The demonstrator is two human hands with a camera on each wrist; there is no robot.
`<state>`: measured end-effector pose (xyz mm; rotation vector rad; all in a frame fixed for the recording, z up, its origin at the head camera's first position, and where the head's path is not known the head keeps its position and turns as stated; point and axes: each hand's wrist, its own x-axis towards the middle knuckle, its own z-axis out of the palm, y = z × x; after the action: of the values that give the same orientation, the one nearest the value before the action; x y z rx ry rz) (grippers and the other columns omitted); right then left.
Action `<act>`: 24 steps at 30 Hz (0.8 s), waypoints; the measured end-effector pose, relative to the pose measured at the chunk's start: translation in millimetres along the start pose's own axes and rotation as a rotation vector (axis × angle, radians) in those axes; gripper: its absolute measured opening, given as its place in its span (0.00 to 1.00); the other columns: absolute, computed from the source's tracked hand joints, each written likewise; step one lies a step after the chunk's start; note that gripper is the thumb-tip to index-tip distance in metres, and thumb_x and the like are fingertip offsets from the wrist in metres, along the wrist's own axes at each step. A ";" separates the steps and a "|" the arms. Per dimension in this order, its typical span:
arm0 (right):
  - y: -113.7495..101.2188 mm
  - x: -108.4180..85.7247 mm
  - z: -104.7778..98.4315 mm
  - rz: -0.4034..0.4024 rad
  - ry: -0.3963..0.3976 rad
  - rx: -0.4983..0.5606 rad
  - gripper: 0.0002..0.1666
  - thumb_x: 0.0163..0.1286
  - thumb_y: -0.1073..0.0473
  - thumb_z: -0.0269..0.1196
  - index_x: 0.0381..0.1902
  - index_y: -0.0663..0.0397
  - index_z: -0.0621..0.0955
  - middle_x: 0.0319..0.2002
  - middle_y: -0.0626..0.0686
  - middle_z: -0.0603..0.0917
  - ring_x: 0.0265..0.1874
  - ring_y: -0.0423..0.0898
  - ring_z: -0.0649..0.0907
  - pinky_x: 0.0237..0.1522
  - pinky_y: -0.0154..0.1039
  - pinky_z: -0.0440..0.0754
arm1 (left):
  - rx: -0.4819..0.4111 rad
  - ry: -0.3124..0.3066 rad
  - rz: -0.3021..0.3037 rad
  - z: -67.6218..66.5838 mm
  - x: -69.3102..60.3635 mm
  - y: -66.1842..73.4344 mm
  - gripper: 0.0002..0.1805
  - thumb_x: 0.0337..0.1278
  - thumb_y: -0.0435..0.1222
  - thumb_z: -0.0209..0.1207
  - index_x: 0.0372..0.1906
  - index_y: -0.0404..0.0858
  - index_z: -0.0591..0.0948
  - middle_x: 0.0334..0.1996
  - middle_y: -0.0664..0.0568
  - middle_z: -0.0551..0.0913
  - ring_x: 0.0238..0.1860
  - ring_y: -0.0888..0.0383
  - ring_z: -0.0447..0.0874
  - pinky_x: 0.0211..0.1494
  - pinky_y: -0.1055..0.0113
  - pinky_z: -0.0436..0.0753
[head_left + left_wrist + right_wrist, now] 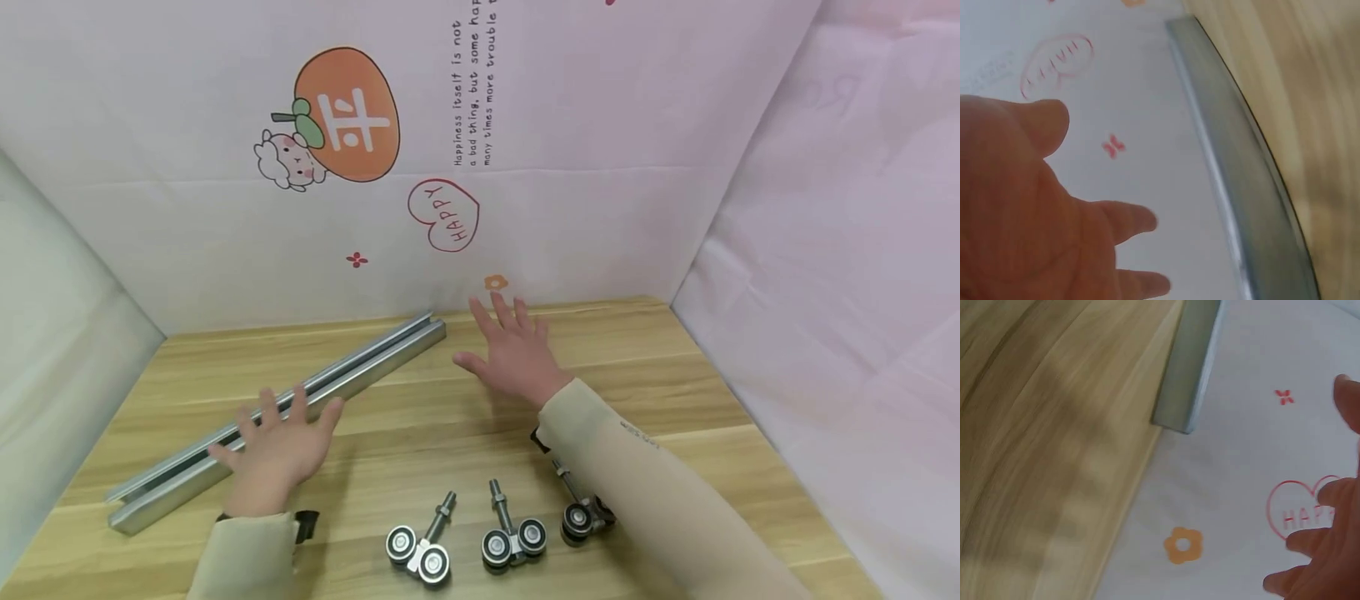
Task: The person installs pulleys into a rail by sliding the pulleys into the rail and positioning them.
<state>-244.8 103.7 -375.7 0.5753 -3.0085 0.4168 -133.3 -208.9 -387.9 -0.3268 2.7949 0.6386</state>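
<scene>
Over the table (405, 450), both hands (517, 358) splay wide, the left (276, 458) seemingly above a metal rail (390, 361).

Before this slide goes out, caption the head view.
Left hand and right hand, fingers spread, over a wooden tabletop bearing a metal channel and three bolt-stemmed roller trolleys, one partly hidden.

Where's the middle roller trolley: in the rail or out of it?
Out. The middle trolley sits on the wooden table, plainly apart from the metal rail.
</scene>
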 end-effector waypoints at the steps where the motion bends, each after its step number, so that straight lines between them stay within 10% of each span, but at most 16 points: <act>1: 1.2 4.1 1.9 -0.011 0.002 0.012 0.54 0.69 0.23 0.48 0.81 0.39 0.46 0.80 0.56 0.41 0.75 0.64 0.41 0.67 0.72 0.43 | -0.002 0.015 -0.007 -0.7 1.3 -9.0 0.60 0.56 0.78 0.23 0.80 0.37 0.39 0.71 0.27 0.20 0.64 0.22 0.09 0.45 0.20 0.16; 9: 8.8 33.0 19.0 -0.003 -0.054 0.093 0.55 0.69 0.26 0.53 0.82 0.41 0.45 0.79 0.60 0.43 0.74 0.68 0.46 0.68 0.67 0.50 | -0.047 0.079 -0.101 -16.6 4.4 -76.9 0.61 0.61 0.74 0.34 0.77 0.27 0.39 0.67 0.17 0.22 0.59 0.17 0.07 0.47 0.18 0.21; 14: 10.3 43.9 32.3 0.014 -0.096 0.126 0.54 0.69 0.26 0.53 0.82 0.41 0.45 0.79 0.59 0.43 0.75 0.63 0.45 0.70 0.63 0.49 | -0.009 0.055 -0.228 -26.2 0.8 -109.5 0.61 0.66 0.69 0.31 0.64 0.07 0.50 0.60 0.04 0.37 0.61 0.09 0.27 0.57 0.20 0.39; 18: 9.7 51.7 40.2 -0.002 -0.120 0.099 0.53 0.72 0.27 0.49 0.82 0.42 0.44 0.79 0.60 0.43 0.76 0.61 0.47 0.70 0.62 0.51 | 0.031 0.029 -0.307 -31.5 -3.7 -126.8 0.59 0.68 0.67 0.27 0.57 0.03 0.56 0.55 0.03 0.48 0.57 0.09 0.44 0.54 0.24 0.55; 24: 5.1 61.8 49.3 -0.022 -0.139 0.087 0.50 0.75 0.30 0.48 0.81 0.45 0.44 0.79 0.59 0.44 0.76 0.58 0.49 0.71 0.56 0.54 | 0.034 -0.026 -0.286 -33.1 -6.7 -138.7 0.59 0.69 0.66 0.27 0.57 0.05 0.60 0.56 0.03 0.46 0.57 0.07 0.42 0.57 0.25 0.56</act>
<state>-304.1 73.0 -418.3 0.6700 -3.1252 0.5300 -95.7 -344.6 -411.6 -0.6901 2.6581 0.5229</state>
